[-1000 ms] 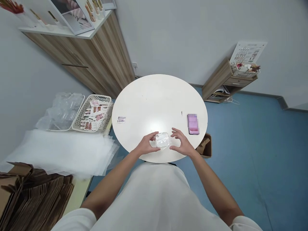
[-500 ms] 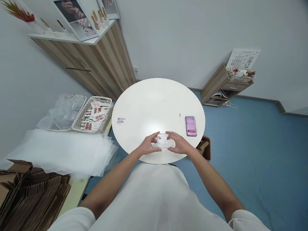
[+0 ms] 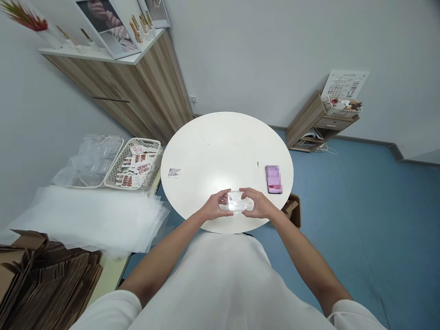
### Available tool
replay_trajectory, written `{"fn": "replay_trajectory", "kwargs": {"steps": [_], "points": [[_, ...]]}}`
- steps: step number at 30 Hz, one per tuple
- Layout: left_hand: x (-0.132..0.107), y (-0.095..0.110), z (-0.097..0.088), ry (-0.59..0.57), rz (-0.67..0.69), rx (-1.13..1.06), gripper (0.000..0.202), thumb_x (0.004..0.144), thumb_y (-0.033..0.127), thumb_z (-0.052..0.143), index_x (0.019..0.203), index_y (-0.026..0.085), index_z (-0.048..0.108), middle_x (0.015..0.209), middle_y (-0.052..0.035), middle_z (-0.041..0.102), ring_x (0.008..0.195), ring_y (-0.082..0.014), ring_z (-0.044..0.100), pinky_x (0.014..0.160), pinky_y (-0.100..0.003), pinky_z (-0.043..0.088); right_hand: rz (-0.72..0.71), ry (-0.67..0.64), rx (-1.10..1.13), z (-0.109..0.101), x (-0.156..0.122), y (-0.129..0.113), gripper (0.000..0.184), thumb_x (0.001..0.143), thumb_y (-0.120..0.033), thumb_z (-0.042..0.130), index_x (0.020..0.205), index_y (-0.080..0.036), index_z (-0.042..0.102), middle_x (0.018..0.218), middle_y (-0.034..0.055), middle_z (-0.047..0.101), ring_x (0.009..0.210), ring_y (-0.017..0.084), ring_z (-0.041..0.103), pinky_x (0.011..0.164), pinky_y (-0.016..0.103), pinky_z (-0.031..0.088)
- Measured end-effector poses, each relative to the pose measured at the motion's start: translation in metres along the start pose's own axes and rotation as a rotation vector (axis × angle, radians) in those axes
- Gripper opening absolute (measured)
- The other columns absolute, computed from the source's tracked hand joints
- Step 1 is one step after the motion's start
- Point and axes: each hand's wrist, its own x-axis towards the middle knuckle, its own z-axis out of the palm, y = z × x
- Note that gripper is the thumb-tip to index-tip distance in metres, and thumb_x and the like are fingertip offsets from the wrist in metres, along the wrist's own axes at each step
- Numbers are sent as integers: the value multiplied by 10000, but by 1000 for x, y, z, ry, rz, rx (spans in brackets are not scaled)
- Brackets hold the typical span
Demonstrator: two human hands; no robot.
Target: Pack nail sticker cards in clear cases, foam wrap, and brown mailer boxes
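Between my two hands, over the near side of the white oval table (image 3: 223, 137), is a small clear plastic box (image 3: 235, 201) in what looks like a crinkled transparent wrap. My left hand (image 3: 216, 205) grips its left edge, thumb at the near side and fingers at the far side. On the opposite edge my right hand (image 3: 258, 204) is closed in the same way. What lies inside the box is too small to make out. A small card of nail-shaped pieces (image 3: 173, 173) rests at the table's left, and a pink-screened phone (image 3: 274, 179) lies at the right.
Left of the table stand a white basket (image 3: 151, 178) of printed cards, a tray of clear plastic boxes (image 3: 99, 153), translucent sheets (image 3: 92, 215) and folded brown cardboard (image 3: 48, 284). A cardboard box (image 3: 294, 213) sits on the floor at right. A wooden cabinet (image 3: 165, 87) is behind.
Both hands have shifted slightly to the right with the clear plastic box. The box now shows more of its flat top. The view has moved a little.
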Motion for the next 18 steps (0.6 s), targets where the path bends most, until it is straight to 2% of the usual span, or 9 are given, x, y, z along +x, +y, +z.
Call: {"fn": "replay_trajectory", "kwargs": {"steps": [5, 10, 15, 16, 18], "points": [[1, 1, -2, -5, -3, -10, 822, 516, 272, 755, 1250, 216, 390, 1080, -79, 533, 897, -172, 546, 830, -376, 458, 10, 9, 75, -1, 2, 2, 368, 517, -217, 675, 864, -232, 553, 1187, 85, 515, 1045, 246, 511, 859, 390, 394], [0, 1, -4, 13, -32, -1, 803, 498, 267, 762, 1226, 227, 427, 1032, -63, 544, 879, -175, 548, 828, -385, 457, 89, 21, 228, -2, 6, 3, 376, 515, -233, 669, 875, -220, 561, 1122, 84, 558, 988, 227, 540, 825, 361, 425], [-1, 5, -6, 8, -97, -198, 886, 568, 259, 723, 1320, 276, 256, 1080, -65, 483, 966, -178, 517, 792, -370, 467, 132, 15, 294, -7, 11, 2, 364, 526, -243, 665, 873, -208, 565, 1099, 73, 572, 908, 194, 559, 786, 332, 445], [-2, 5, -7, 17, -116, -220, 866, 585, 260, 711, 1320, 279, 253, 1081, -66, 477, 966, -175, 517, 780, -361, 469, 140, 17, 291, -8, 12, 3, 358, 529, -240, 664, 871, -207, 563, 1096, 72, 573, 902, 191, 558, 786, 332, 444], [-2, 4, -8, 48, -164, -226, 741, 612, 267, 688, 1270, 254, 347, 1055, -66, 491, 913, -157, 537, 763, -341, 466, 146, 24, 262, -8, 14, 5, 361, 525, -241, 670, 869, -208, 562, 1104, 71, 568, 914, 195, 552, 798, 340, 438]]}}
